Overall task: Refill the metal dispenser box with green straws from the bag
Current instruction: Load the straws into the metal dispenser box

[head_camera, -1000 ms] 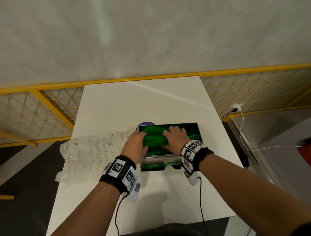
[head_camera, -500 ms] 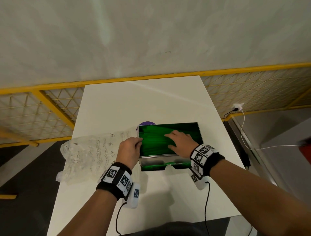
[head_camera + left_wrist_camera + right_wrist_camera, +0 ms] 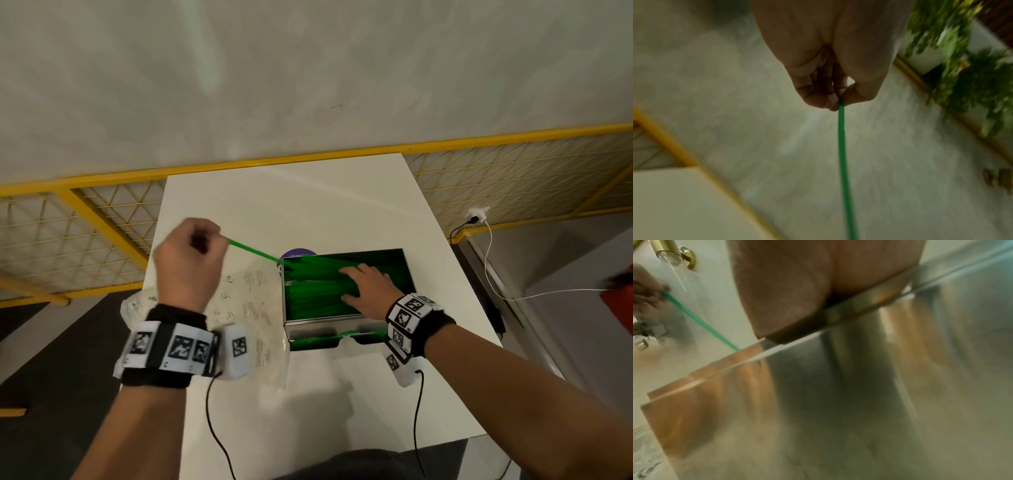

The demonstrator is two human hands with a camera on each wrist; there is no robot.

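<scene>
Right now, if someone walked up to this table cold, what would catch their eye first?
Probably the bright mass of green straws filling the open metal dispenser box near the middle of the white table, with the right hand laid flat on them. Next, the left hand, raised left of the box, pinching a single straw that slants down to the box's far left corner, above the crumpled clear bag.

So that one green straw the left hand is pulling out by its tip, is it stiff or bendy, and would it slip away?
The green straw probably holds its shape: pinched at only one end by the left hand, it runs straight toward the metal box. It looks thin, so likely very light. The smooth surface may slip, and being round it would probably roll on the table.
</scene>
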